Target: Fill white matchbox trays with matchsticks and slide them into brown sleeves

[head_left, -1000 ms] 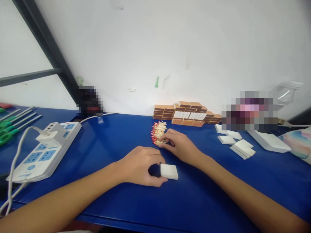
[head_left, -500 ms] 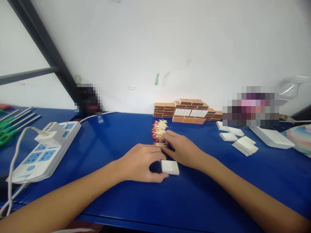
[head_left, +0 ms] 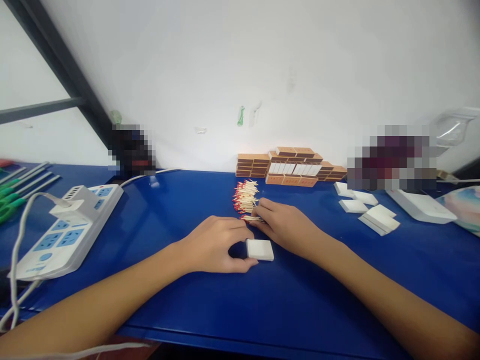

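A small white box point(head_left: 260, 249) lies on the blue table, between the curved thumb and fingers of my left hand point(head_left: 224, 245). Just beyond, my right hand point(head_left: 275, 220) has its fingers closed on a few matches point(head_left: 249, 218), whose red heads point left. Behind them a pile of loose matches point(head_left: 245, 196) is spread on the table, also with red heads mostly to the left. My left fingertips are close to the matches in my right hand.
Stacked matchboxes point(head_left: 292, 167) stand against the wall. Several white boxes point(head_left: 379, 220) lie at the right, near a white device point(head_left: 425, 207). A power strip point(head_left: 71, 235) with cables and green-handled scissors point(head_left: 11, 200) are at the left.
My right fingers have drawn a few matches slightly right, away from my left fingertips. The view has shifted a little. My left hand stays around the white box.
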`<state>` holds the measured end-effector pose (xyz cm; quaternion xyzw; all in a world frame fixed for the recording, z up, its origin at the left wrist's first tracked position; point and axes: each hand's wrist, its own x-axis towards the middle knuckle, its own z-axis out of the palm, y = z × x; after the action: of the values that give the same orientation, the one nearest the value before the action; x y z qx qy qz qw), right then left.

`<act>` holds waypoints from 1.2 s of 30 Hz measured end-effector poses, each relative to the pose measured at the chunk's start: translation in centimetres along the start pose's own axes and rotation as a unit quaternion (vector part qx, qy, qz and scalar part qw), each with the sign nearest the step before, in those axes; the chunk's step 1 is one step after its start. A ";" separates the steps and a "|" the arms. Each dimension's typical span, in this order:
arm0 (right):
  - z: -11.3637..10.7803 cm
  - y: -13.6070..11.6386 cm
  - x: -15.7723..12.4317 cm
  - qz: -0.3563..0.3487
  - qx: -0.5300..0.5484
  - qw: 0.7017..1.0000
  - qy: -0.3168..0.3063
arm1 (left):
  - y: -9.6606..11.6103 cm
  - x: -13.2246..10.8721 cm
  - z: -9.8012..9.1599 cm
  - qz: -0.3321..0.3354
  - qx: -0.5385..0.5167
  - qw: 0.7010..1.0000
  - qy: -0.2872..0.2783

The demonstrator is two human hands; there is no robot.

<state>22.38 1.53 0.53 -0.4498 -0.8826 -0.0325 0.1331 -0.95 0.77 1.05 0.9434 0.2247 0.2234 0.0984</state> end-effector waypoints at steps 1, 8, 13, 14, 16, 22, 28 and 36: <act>0.1 0.0 0.1 -0.006 -0.012 1.000 0.003 | -0.1 0.0 -0.1 0.001 0.005 1.000 0.001; -0.2 1.0 -0.2 -0.027 -0.067 0.997 0.010 | -1.1 0.5 -1.8 -0.025 0.044 0.999 -0.011; -0.3 2.4 -0.8 0.004 -0.070 0.997 0.006 | -1.6 0.4 -1.6 -0.043 0.055 0.997 -0.031; -0.3 2.5 -0.9 0.006 -0.067 0.998 0.007 | -1.6 0.4 -1.5 -0.043 0.055 0.997 -0.033; -0.2 2.7 -0.8 0.000 -0.056 0.998 0.009 | -1.6 0.3 -1.2 -0.044 0.052 0.997 -0.035; 0.0 3.1 -0.2 -0.033 -0.048 0.998 0.011 | -1.8 0.4 -1.2 -0.059 0.053 0.996 -0.035; -0.1 3.2 -0.5 -0.020 0.014 1.000 0.019 | -1.9 0.6 -1.8 -0.088 0.057 0.993 -0.059; -0.2 3.4 -0.2 0.048 0.183 0.982 -0.023 | -1.7 0.7 -1.9 -0.114 0.024 0.991 -0.070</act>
<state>25.29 3.32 0.43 -0.4607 -0.8537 0.1461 0.1940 -1.94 2.74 2.55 0.9270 0.3284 0.1388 0.1162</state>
